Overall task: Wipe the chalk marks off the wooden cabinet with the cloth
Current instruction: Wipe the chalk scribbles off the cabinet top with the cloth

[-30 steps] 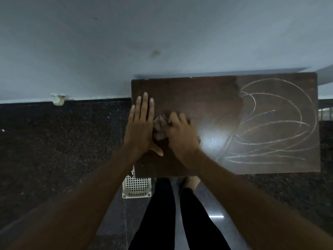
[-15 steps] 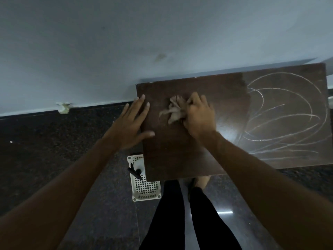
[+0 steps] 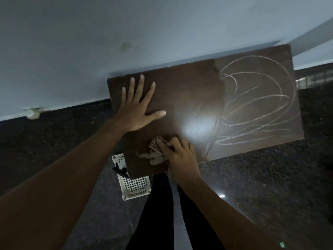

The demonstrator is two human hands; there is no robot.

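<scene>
Since half a second ago your right hand (image 3: 180,156) has dragged the cloth (image 3: 155,152) from the middle of the cabinet top down to its near left corner, and your left hand (image 3: 137,107) has slid fully onto the wood. Your right hand is clenched on the one crumpled cloth; your left lies flat, fingers spread wide, holding nothing. You have one wooden cabinet (image 3: 189,91), its left half dark and clean, its right half covered in one tangle of looping chalk marks (image 3: 255,107). One white basket (image 3: 134,186) stands on the dark speckled floor (image 3: 261,177) under the near left corner. A pale wall (image 3: 108,33) rises behind the far edge.
</scene>
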